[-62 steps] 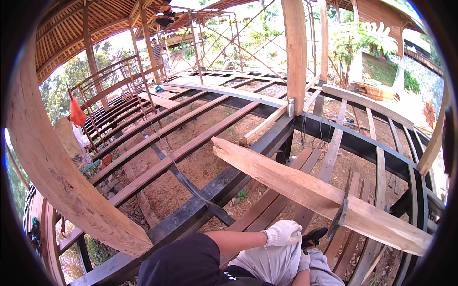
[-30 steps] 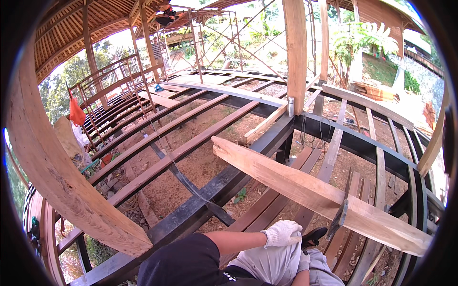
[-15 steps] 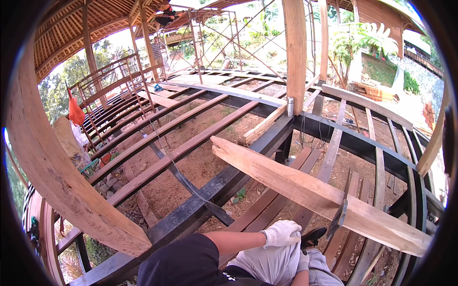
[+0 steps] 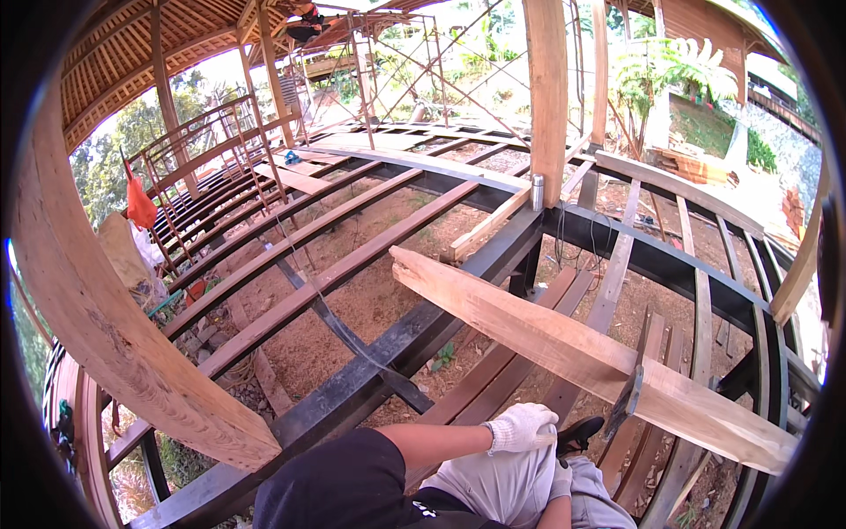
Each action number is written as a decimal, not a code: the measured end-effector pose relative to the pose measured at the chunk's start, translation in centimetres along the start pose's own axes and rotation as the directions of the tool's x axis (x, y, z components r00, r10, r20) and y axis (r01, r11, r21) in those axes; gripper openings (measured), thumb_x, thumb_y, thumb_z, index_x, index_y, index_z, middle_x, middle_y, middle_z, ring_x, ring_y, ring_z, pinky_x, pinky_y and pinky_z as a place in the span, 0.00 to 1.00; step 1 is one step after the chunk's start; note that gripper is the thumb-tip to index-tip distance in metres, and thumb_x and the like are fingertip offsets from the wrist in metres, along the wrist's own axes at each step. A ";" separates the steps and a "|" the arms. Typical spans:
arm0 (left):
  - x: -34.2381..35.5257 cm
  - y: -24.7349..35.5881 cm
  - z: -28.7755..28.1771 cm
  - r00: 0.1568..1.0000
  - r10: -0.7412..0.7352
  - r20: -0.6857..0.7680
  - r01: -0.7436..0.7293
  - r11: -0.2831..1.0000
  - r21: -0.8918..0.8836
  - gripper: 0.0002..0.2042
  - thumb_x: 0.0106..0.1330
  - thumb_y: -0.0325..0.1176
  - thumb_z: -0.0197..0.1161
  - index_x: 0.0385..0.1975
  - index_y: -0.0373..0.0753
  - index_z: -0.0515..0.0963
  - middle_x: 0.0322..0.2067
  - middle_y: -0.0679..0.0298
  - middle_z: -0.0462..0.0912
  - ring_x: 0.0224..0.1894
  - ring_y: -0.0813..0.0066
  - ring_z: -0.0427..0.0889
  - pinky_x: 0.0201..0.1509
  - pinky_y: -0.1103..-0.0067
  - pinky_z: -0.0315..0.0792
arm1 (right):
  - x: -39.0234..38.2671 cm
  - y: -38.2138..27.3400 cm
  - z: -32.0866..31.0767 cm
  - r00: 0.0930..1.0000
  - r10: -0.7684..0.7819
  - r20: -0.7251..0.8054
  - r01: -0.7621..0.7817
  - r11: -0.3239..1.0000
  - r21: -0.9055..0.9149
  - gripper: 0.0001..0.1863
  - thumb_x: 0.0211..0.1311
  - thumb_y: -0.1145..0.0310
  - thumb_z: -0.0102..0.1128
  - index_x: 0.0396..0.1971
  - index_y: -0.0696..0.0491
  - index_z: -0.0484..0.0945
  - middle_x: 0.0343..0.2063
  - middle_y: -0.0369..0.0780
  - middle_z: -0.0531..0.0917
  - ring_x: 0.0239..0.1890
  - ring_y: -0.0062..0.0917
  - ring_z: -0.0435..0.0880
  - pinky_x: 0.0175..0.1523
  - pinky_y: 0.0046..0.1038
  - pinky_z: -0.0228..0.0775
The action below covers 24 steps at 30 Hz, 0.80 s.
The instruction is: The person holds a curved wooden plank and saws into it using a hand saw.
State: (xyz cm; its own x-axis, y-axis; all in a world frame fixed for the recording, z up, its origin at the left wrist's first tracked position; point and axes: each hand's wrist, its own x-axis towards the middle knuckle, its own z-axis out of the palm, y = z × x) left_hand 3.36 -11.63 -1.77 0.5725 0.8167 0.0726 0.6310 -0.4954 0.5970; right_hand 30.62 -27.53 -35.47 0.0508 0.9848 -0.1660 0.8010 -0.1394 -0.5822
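My left hand (image 4: pixel 523 428), in a white knitted glove, rests on the raised knee of my light grey trousers (image 4: pixel 493 483). Its fingers lie draped over the cloth and hold nothing I can see. Lower down, beside the same leg, is my right hand (image 4: pixel 561 481), gloved too; its fingers are mostly hidden between the trouser legs. Ahead of both hands a thick pale wooden beam (image 4: pixel 529 331) lies slantwise across the frame. A dark upright metal plate (image 4: pixel 627 392) stands against the beam's near side. My black shoe (image 4: pixel 579 435) shows just below it.
Black steel beams (image 4: pixel 352 397) and reddish wooden joists (image 4: pixel 388 234) form an open floor frame over bare soil. A big wooden post (image 4: pixel 132 309) leans at left; another post (image 4: pixel 546 106) stands ahead beside a metal flask (image 4: pixel 537 194). Scaffolding (image 4: pixel 397 70) rises behind.
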 end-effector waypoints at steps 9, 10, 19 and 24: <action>-0.1 0.1 -0.1 1.000 -0.012 0.017 0.012 1.000 -0.001 0.26 0.69 0.50 0.64 0.58 0.35 0.82 0.57 0.47 0.84 0.62 0.46 0.82 0.68 0.60 0.75 | -0.5 0.2 0.3 1.000 -0.018 0.002 0.018 1.000 -0.012 0.15 0.71 0.62 0.55 0.52 0.47 0.85 0.41 0.48 0.89 0.42 0.42 0.89 0.47 0.43 0.81; -0.2 0.2 -0.1 1.000 -0.021 0.020 0.021 1.000 0.003 0.26 0.69 0.50 0.64 0.58 0.35 0.82 0.57 0.47 0.84 0.62 0.46 0.82 0.68 0.60 0.75 | -0.5 0.3 0.3 1.000 -0.020 0.002 0.020 1.000 -0.014 0.15 0.71 0.63 0.55 0.52 0.47 0.85 0.41 0.48 0.89 0.42 0.42 0.89 0.47 0.43 0.81; 0.0 -0.2 0.2 1.000 -0.010 0.017 0.009 1.000 0.008 0.26 0.69 0.50 0.64 0.58 0.36 0.82 0.57 0.47 0.84 0.62 0.47 0.82 0.68 0.60 0.75 | -0.3 0.1 0.3 0.999 -0.041 0.003 0.041 0.999 -0.029 0.15 0.71 0.63 0.55 0.52 0.47 0.85 0.41 0.48 0.89 0.42 0.42 0.89 0.47 0.44 0.81; 0.0 -0.1 0.1 1.000 -0.012 0.028 0.012 1.000 -0.002 0.26 0.69 0.49 0.64 0.58 0.35 0.82 0.57 0.47 0.84 0.62 0.47 0.82 0.69 0.61 0.74 | -0.1 0.3 0.6 0.999 -0.052 0.000 0.051 0.998 -0.034 0.15 0.72 0.63 0.55 0.53 0.47 0.85 0.41 0.48 0.89 0.42 0.42 0.89 0.47 0.44 0.81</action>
State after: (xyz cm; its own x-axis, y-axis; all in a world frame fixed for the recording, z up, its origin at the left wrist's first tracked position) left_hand 3.36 -11.60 -1.92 0.5792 0.8140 0.0430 0.6367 -0.4847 0.5998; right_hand 30.51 -27.72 -36.09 0.0096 0.9907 -0.1355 0.8226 -0.0849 -0.5622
